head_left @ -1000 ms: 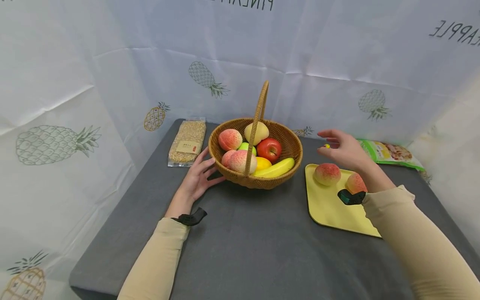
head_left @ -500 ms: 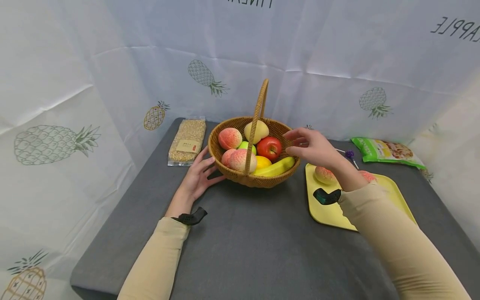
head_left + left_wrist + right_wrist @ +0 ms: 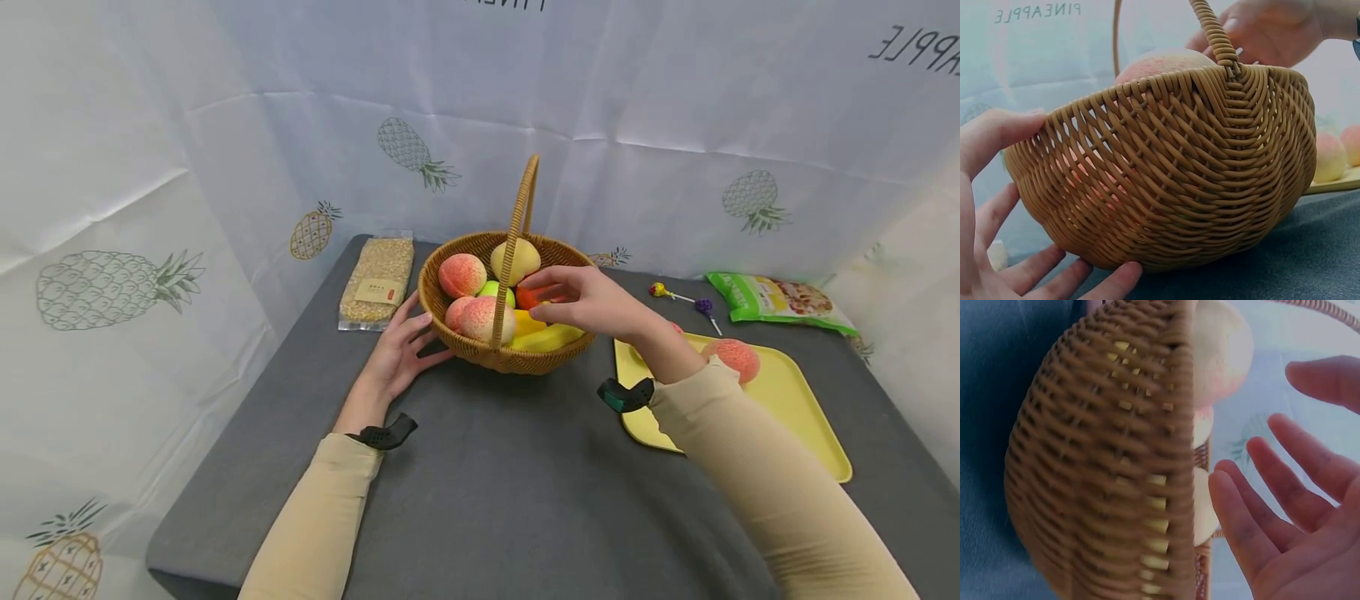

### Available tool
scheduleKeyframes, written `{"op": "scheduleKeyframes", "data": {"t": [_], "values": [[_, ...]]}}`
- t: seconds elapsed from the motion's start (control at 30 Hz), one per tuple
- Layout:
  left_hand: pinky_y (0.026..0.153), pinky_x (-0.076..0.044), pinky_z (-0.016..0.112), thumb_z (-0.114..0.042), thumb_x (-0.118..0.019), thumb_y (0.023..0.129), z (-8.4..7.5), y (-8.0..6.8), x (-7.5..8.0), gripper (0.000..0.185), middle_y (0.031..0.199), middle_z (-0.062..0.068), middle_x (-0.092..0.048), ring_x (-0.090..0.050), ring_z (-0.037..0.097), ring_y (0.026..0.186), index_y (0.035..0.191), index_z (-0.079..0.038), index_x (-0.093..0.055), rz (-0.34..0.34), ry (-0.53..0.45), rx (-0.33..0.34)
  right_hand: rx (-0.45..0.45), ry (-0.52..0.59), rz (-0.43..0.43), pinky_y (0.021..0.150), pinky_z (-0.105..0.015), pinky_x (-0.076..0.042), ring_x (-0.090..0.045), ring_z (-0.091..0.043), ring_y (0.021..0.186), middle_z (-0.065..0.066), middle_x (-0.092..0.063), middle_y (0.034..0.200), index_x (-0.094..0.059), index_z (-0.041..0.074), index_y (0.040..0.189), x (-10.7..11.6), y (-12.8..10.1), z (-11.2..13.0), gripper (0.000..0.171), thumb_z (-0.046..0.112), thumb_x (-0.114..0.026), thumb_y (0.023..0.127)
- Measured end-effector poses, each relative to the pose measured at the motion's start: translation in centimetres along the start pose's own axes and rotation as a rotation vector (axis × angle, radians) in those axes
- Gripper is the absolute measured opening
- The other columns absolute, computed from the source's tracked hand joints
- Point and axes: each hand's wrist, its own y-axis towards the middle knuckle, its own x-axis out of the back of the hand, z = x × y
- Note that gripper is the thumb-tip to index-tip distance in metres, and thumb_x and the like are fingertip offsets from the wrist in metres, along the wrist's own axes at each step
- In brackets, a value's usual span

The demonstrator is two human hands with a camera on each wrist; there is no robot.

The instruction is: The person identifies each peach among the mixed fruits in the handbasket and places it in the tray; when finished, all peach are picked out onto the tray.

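Observation:
A brown wicker basket [image 3: 510, 362] with a tall handle holds several fruits: peaches [image 3: 486, 320], a pale fruit [image 3: 516, 259], a green one [image 3: 497, 293], an orange-yellow one [image 3: 528, 323], a red apple [image 3: 527, 297] and a banana [image 3: 551, 337]. Against its left side rests my left hand [image 3: 397, 354], thumb at the rim and spread fingers along the lower weave. My right hand [image 3: 600, 304] hovers over the right part of the basket, partly covering the apple. In the right wrist view its fingers [image 3: 1244, 522] are spread, with nothing between them and the thumb.
Right of the basket lies a yellow tray [image 3: 802, 417] with peaches [image 3: 735, 360], partly behind my right arm. Behind it are two lollipops [image 3: 658, 290] and a green snack bag [image 3: 783, 302]. A clear bag of grains [image 3: 378, 279] lies back left. A printed curtain [image 3: 637, 100] stands behind.
My right hand has moved left from above the tray to over the basket, uncovering the lollipops and the green bag. My left hand has stayed on the basket.

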Motion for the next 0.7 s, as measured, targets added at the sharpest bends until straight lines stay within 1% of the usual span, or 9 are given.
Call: {"op": "scheduleKeyframes", "data": {"t": [0.07, 0.23, 0.37, 0.5, 0.63, 0.7], "values": [[0.108, -0.039, 0.064, -0.023, -0.060, 0.101, -0.1, 0.0, 0.0, 0.073, 0.162, 0.010, -0.029, -0.036, 0.034, 0.145, 0.164, -0.033, -0.023, 0.001, 0.003, -0.004, 0.020, -0.011, 0.026, 0.098, -0.045, -0.051, -0.059, -0.029, 0.126, -0.005, -0.064, 0.134, -0.063, 0.012, 0.138, -0.2, 0.3, 0.3, 0.046, 0.024, -0.073, 0.095], [0.108, -0.038, 0.064, -0.023, -0.059, 0.102, -0.1, 0.0, -0.1, 0.074, 0.163, 0.010, -0.028, -0.035, 0.034, 0.146, 0.164, -0.033, -0.022, 0.008, 0.001, -0.008, 0.048, -0.039, 0.098, 0.108, -0.049, -0.045, -0.052, -0.033, 0.134, -0.009, -0.057, 0.142, -0.059, 0.010, 0.142, -0.9, 1.1, 0.8, 0.052, 0.025, -0.076, 0.094], [0.108, -0.038, 0.065, -0.022, -0.058, 0.102, -0.1, 0.0, 0.0, 0.074, 0.163, 0.011, -0.027, -0.034, 0.035, 0.146, 0.165, -0.033, -0.020, 0.011, -0.002, -0.004, 0.058, -0.034, 0.150, 0.111, -0.052, -0.040, -0.049, -0.033, 0.137, -0.010, -0.052, 0.146, -0.055, 0.008, 0.143, -1.3, 1.6, 1.0, 0.057, 0.019, -0.077, 0.092], [0.108, -0.038, 0.065, -0.022, -0.059, 0.102, 0.0, 0.0, 0.1, 0.075, 0.163, 0.011, -0.027, -0.035, 0.035, 0.145, 0.164, -0.032, -0.021, 0.009, -0.001, 0.001, 0.064, -0.046, 0.198, 0.113, -0.055, -0.036, -0.045, -0.032, 0.140, -0.009, -0.045, 0.153, -0.048, 0.007, 0.150, -1.6, 2.2, 0.9, 0.065, 0.016, -0.074, 0.091], [0.108, -0.038, 0.065, -0.023, -0.060, 0.101, 0.0, -0.1, 0.1, 0.075, 0.163, 0.012, -0.028, -0.035, 0.034, 0.145, 0.164, -0.032, -0.020, 0.010, 0.001, 0.001, 0.057, -0.069, 0.248, 0.113, -0.053, -0.038, -0.043, -0.032, 0.141, -0.006, -0.041, 0.158, -0.045, 0.011, 0.155, -1.6, 2.8, 1.2, 0.069, 0.018, -0.074, 0.092], [0.109, -0.037, 0.065, -0.023, -0.060, 0.102, 0.0, -0.2, 0.1, 0.076, 0.163, 0.012, -0.027, -0.034, 0.035, 0.146, 0.165, -0.032, -0.019, 0.013, 0.003, -0.001, 0.053, -0.085, 0.270, 0.111, -0.051, -0.040, -0.043, -0.031, 0.141, -0.004, -0.042, 0.158, -0.045, 0.014, 0.156, -1.5, 3.0, 1.5, 0.070, 0.020, -0.075, 0.093]]}}
